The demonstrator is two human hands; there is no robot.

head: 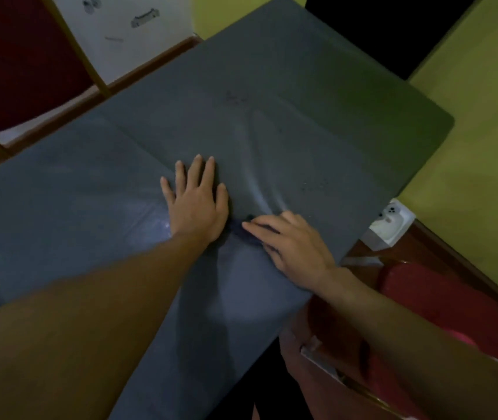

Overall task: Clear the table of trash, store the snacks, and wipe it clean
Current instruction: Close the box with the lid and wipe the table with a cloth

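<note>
table [317,86] trash and snacks look cleared already, and wiping is judged underway: left hand [197,197] is spread flat, right hand [291,241] is pressed on a dark cloth [243,231].

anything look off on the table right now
The grey table cover is rucked: folds fan out from where the right hand presses a small dark cloth. The left hand lies flat beside it. Nothing spilled.

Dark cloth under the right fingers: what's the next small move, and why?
Probably sweep the dark cloth away from you with the right hand, over the smudges ahead. The left hand lies flat on the grey table, bracing; no trash shows.
</note>
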